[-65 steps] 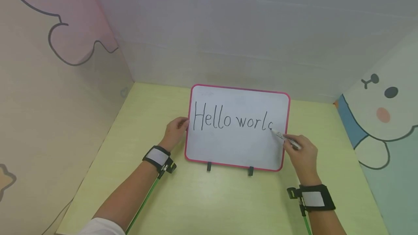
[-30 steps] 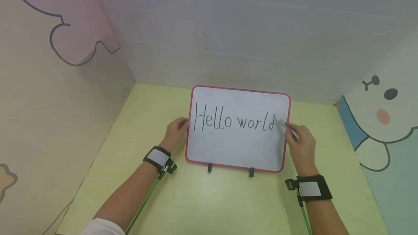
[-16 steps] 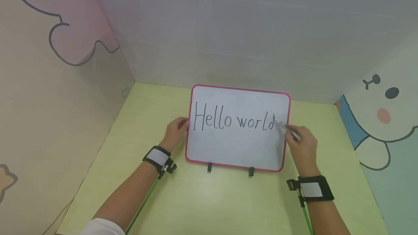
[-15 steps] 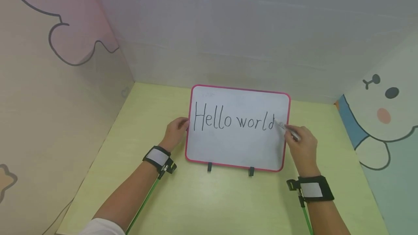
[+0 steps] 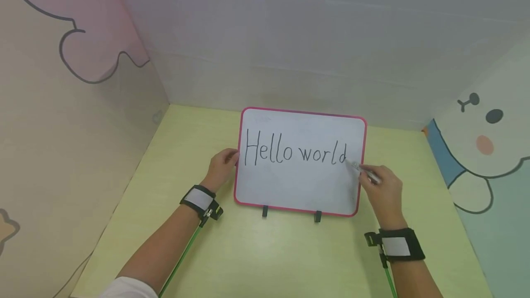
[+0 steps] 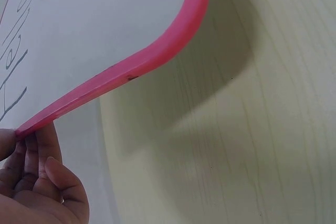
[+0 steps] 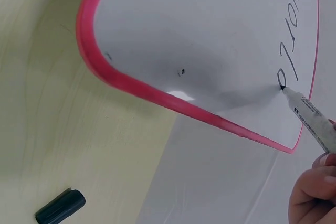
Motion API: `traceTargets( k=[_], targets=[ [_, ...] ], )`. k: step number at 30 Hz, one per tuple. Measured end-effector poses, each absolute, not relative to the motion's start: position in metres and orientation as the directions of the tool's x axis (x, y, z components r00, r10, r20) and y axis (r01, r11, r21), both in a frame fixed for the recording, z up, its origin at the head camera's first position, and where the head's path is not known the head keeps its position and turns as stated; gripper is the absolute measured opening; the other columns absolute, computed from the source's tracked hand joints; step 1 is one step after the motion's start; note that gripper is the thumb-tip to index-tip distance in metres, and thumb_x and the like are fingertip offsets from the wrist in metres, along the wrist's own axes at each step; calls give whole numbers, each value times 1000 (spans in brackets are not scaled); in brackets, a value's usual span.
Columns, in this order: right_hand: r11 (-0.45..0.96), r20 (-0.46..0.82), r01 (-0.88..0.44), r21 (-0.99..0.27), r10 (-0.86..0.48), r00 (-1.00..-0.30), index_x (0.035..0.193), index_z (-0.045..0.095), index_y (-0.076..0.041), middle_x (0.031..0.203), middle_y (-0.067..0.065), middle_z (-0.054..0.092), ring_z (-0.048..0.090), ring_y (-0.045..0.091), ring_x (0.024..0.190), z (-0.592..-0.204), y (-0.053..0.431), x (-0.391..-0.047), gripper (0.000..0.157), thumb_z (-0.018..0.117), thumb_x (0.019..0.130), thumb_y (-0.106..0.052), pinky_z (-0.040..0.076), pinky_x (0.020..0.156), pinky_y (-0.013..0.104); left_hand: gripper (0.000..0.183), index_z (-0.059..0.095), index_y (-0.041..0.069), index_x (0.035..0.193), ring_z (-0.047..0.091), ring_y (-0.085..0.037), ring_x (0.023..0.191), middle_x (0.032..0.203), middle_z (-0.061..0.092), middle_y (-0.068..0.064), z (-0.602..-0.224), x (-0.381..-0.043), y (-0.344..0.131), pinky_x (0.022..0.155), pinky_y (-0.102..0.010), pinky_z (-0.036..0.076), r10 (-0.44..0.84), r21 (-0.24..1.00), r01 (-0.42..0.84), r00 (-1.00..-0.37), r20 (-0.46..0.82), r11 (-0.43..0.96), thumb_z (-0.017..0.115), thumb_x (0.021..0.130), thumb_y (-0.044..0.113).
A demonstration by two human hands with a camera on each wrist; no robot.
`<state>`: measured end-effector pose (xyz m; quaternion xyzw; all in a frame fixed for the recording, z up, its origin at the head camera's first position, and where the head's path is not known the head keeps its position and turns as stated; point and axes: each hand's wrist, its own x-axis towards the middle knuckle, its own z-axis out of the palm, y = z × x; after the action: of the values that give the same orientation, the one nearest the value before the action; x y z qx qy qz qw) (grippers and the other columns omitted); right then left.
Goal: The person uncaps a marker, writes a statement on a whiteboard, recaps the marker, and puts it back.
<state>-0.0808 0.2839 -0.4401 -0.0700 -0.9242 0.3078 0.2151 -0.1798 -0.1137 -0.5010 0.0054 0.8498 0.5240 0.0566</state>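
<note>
A small whiteboard (image 5: 298, 185) with a pink frame stands tilted back on the table, with "Hello world" in black across it. My left hand (image 5: 222, 164) pinches its left edge; in the left wrist view, the thumb is in front and the curled fingers (image 6: 47, 142) are at the back. A white marker (image 5: 366, 174) is gripped in my right hand (image 5: 385, 192) near the right edge. In the right wrist view, the black tip of the marker (image 7: 312, 119) meets the board at the foot of the "d".
Two black feet (image 5: 265, 211) stick out below the board. On the pale yellow table (image 5: 256, 256) a black cylinder (image 7: 60, 206), like a marker cap, lies right of the board. A grey-white wall (image 5: 290, 49) rises behind. Painted side walls flank the table. Green cables run from both wrist straps.
The last letter has grown from an open curve into a "d" with its upright stroke. My right hand went up with the marker, then down along that stroke. The left hand keeps its hold.
</note>
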Motion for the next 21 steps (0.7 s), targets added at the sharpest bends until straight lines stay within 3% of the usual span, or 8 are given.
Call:
traceTargets(
  k=[21],
  targets=[
    [805,376,-13,-593,262,-889,95,73,-6,85,9,68,55,14,76,-443,288,-74,17,69,79,-7,39,63,9,36,56,5,125,60,-24,98,115,62,-12,-500,-179,-114,89,-38,52,61,883,-72,-992,-113,465,51,98,27]
  ],
)
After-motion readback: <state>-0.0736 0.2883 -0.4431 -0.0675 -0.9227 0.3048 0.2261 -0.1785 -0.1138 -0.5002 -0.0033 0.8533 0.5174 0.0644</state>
